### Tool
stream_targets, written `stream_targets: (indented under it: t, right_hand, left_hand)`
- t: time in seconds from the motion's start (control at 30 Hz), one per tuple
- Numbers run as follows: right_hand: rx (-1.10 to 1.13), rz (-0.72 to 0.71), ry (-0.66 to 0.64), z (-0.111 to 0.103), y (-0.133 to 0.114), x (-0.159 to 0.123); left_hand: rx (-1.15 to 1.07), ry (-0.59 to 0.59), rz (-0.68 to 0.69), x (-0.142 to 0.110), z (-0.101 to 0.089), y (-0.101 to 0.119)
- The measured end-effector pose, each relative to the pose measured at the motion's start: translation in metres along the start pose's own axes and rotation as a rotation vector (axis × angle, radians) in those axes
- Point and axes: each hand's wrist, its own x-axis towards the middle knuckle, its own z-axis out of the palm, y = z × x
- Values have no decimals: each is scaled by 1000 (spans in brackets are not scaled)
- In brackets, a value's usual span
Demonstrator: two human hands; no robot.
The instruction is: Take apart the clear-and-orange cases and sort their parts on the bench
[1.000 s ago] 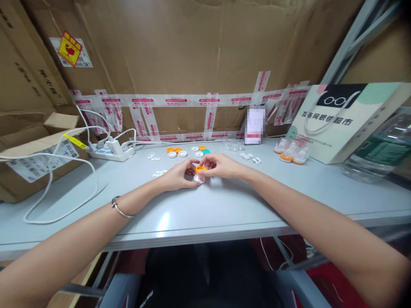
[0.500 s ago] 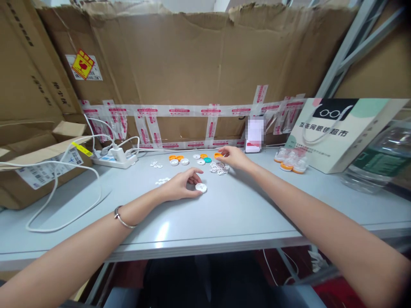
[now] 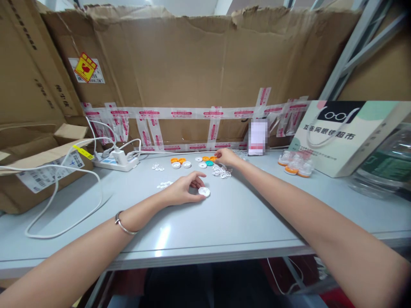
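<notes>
My left hand (image 3: 184,188) rests on the grey table (image 3: 224,218), fingers curled, pinching a white round cap (image 3: 204,191) that lies flat on the surface. My right hand (image 3: 227,157) is stretched to the back of the table, fingertips closed on an orange cap (image 3: 213,158). That cap sits beside a teal cap (image 3: 209,163) in a row of orange and white caps (image 3: 180,162). A small heap of clear plastic pieces (image 3: 222,172) lies just in front of the right hand. A few more clear pieces (image 3: 164,185) lie left of my left hand.
A white power strip (image 3: 117,161) with cables lies at the back left beside an open cardboard box (image 3: 38,167). Several capped cases (image 3: 295,164), a printed paper bag (image 3: 340,132) and a water bottle (image 3: 382,167) stand at the right. Taped cardboard (image 3: 192,77) walls the back.
My right hand left the left hand, carrying the orange cap to the back row of caps. The left hand stayed, holding the white cap on the table. The view tilted up slightly.
</notes>
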Motion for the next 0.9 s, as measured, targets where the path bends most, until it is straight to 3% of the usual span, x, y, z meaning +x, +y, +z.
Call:
stream_targets:
  t: [0.23, 0.37, 0.43, 0.57, 0.63, 0.9]
  right_hand:
    - [99, -8, 39, -12, -4, -5]
    - [184, -86, 28, -26, -13, -29]
    - [241, -142, -33, -30, -19, -51]
    - [345, -341, -315, -29, -30, -96]
    - [326, -415, -395, -25, -34, -109]
    - [239, -592, -395, -13, -36, -110]
  left_hand:
    - [0, -2, -8, 1, 0, -1]
    - [8, -4, -23, 1, 0, 0]
    - [8, -1, -29, 1, 0, 0]
    - [-21, -3, -12, 2, 1, -2]
    - [-38, 7, 3, 2, 2, -5]
    - [-87, -20, 9, 1, 2, -9]
